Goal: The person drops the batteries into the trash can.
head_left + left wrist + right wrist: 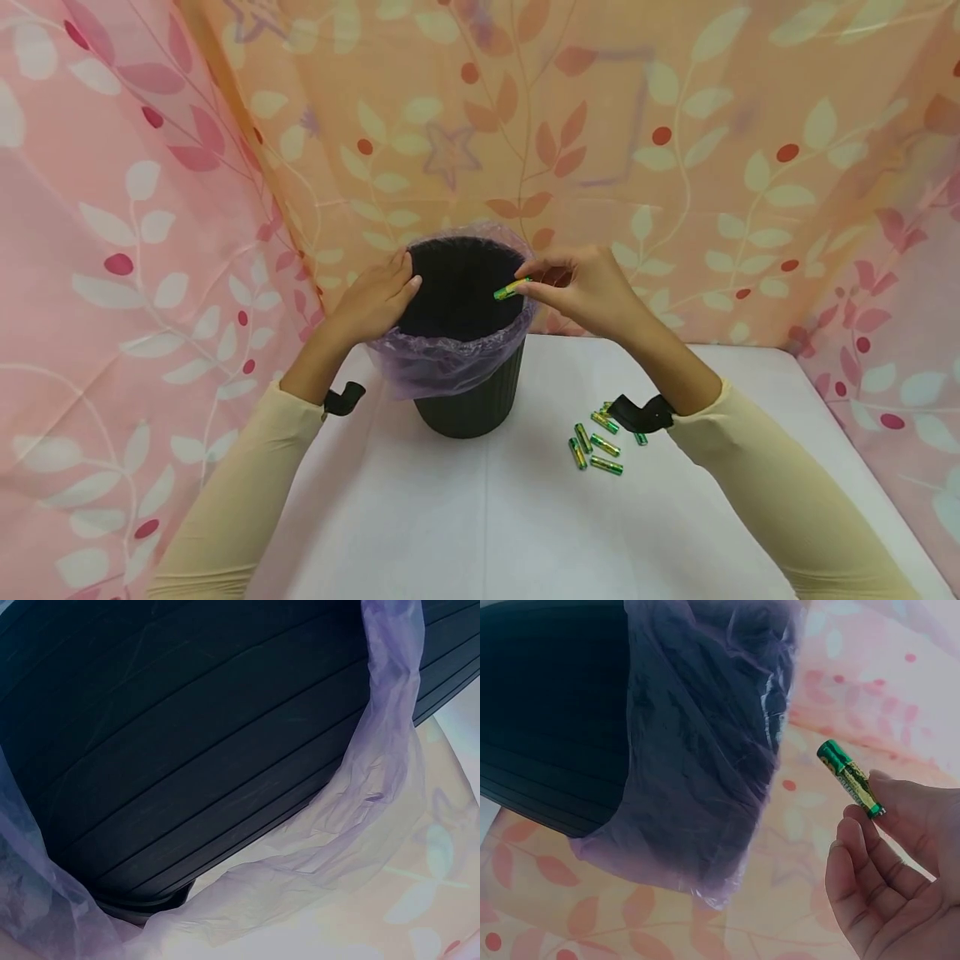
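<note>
A green and gold battery (510,290) is pinched at one end between the thumb and fingers of my right hand (592,292). It is over the right side of the bin's mouth in the head view. In the right wrist view, the battery (849,780) points away from the fingertips, beside the lined rim. My left hand (375,296) rests on the left rim of the black bin (472,400), its fingers fairly straight. A thin purple bag (442,367) lines the bin and folds down over the rim; it also appears in the left wrist view. The bin's bottom inside is too dark to see.
Several loose batteries (605,445) lie on the white table (450,517) to the right of the bin, some partly hidden behind the right wrist's black strap (641,414). Leaf-patterned curtains (675,167) stand behind and at both sides.
</note>
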Demonstrator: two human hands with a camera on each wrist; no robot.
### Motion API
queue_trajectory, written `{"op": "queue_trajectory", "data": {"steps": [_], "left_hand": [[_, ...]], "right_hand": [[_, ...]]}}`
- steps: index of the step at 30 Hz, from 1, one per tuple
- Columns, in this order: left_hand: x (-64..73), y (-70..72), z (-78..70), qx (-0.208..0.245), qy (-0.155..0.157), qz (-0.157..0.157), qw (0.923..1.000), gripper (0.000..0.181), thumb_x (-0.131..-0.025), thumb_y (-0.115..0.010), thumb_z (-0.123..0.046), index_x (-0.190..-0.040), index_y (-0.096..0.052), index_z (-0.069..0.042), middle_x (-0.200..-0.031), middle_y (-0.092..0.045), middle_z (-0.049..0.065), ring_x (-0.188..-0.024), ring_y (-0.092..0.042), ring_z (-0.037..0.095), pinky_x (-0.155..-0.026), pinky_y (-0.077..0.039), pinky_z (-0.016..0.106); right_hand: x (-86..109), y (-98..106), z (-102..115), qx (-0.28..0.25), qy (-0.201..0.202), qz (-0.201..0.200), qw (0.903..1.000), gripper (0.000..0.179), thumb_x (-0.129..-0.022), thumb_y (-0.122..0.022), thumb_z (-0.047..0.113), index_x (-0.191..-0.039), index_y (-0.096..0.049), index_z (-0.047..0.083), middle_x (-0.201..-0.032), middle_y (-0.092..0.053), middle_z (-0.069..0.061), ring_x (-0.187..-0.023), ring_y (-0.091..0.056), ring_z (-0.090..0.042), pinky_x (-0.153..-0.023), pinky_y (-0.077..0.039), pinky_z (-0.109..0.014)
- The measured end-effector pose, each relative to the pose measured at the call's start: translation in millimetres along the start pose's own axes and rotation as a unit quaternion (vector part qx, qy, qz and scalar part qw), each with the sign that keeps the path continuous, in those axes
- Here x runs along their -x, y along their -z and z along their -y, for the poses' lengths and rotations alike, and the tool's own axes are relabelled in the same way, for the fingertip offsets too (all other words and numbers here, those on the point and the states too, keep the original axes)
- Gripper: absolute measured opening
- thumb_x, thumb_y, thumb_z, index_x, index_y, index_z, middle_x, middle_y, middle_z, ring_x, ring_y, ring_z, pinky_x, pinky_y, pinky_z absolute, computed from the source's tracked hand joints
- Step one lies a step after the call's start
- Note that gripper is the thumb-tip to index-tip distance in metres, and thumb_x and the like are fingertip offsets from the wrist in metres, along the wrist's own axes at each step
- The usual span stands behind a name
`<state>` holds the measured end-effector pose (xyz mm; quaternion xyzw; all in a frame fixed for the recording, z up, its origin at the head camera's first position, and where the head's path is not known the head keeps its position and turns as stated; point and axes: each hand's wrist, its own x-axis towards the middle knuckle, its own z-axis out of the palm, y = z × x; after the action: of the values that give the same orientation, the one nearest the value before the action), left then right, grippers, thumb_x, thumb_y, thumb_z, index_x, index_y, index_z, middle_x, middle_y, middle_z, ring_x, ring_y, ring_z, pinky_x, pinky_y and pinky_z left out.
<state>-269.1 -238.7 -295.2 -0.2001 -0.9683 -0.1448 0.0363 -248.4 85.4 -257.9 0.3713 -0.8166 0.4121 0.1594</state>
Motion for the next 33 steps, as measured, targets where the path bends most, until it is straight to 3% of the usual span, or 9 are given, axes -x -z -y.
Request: {"op": "queue_trajectory", "data": {"steps": [8, 20, 27, 33], "left_hand": [[-1.2, -2.8, 1.7, 0.0, -0.001, 0.0, 1.0, 0.063, -0.112, -0.025, -0.032, -0.156, -0.015, 0.011, -0.166, -0.008, 0.026, -0.155, -0.005, 0.036, -0.125, -0.005, 0.053], [1.2, 0.4, -1.0, 0.002, -0.001, -0.003, 1.0, 0.062, -0.112, -0.026, -0.03, -0.156, -0.016, 0.012, -0.166, -0.009, 0.027, -0.155, -0.006, 0.038, -0.125, -0.003, 0.051], [1.4, 0.4, 0.2, -0.003, 0.0, -0.004, 1.0, 0.062, -0.112, -0.025, -0.031, -0.156, -0.015, 0.011, -0.166, -0.009, 0.027, -0.155, -0.005, 0.036, -0.125, -0.003, 0.05], [1.4, 0.1, 1.2, -0.002, 0.005, -0.002, 1.0, 0.063, -0.112, -0.025, -0.033, -0.157, -0.014, 0.01, -0.166, -0.008, 0.025, -0.155, -0.004, 0.034, -0.125, -0.003, 0.05]], "right_hand": [[-17.4, -16.4, -2.9, -0.002, -0.031, 0.029, 0.9991, 0.01, -0.087, -0.082, 0.017, -0.095, -0.081, 0.011, -0.083, -0.074, 0.001, -0.07, -0.069, -0.012, -0.064, -0.053, -0.023], [-33.7, -32.3, -9.3, 0.014, -0.036, 0.041, 0.9984, 0.012, -0.086, -0.083, 0.015, -0.095, -0.08, 0.007, -0.084, -0.076, 0.0, -0.069, -0.066, -0.012, -0.066, -0.054, -0.025], [-34.7, -31.9, -10.1, 0.008, -0.053, 0.04, 0.9978, 0.013, -0.087, -0.082, 0.016, -0.096, -0.08, 0.007, -0.087, -0.076, -0.002, -0.07, -0.067, -0.014, -0.066, -0.054, -0.024], [-24.0, -28.0, -13.7, 0.002, -0.067, 0.042, 0.9969, 0.011, -0.088, -0.081, 0.017, -0.096, -0.08, 0.009, -0.088, -0.076, 0.0, -0.073, -0.066, -0.014, -0.068, -0.054, -0.026]]}}
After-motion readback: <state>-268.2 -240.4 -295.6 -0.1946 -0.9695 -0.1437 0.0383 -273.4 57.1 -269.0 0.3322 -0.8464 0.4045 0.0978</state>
